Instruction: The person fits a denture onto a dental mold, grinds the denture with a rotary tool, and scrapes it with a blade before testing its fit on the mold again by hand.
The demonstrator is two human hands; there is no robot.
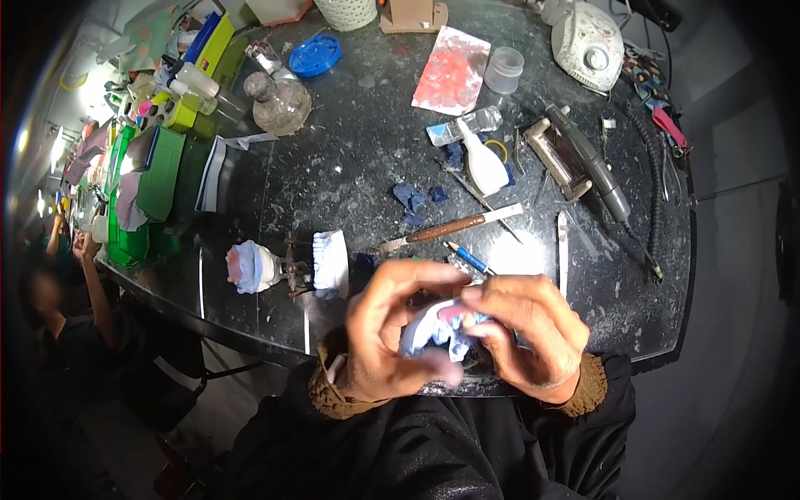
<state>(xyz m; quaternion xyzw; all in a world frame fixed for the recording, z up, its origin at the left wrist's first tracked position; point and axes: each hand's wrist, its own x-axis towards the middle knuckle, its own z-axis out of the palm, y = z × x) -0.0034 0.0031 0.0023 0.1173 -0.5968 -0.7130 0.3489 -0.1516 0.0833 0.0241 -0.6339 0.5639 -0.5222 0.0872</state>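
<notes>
Near the table's front edge I hold a pale blue dental cast (433,329) with pink on part of its ridge. My left hand (385,337) curls around the cast's left side, its thumb blurred in front. My right hand (533,325) is closed at the cast's right side, thumb and forefinger pinched by a small tooth-coloured piece (473,318). Just beyond my hands lie a blue pencil (468,257) and a wooden-handled knife (454,228). Left of them, a cast with pink (252,267) and a white cast (331,263) are joined by a metal articulator (293,267).
A handpiece (596,167) lies by its stand on the right, its cord along the edge. A white squeeze bottle (483,165), blue wax scraps (408,197), a glass burner (282,104) and a blue lid (315,55) lie farther back. Another person (75,308) sits at far left.
</notes>
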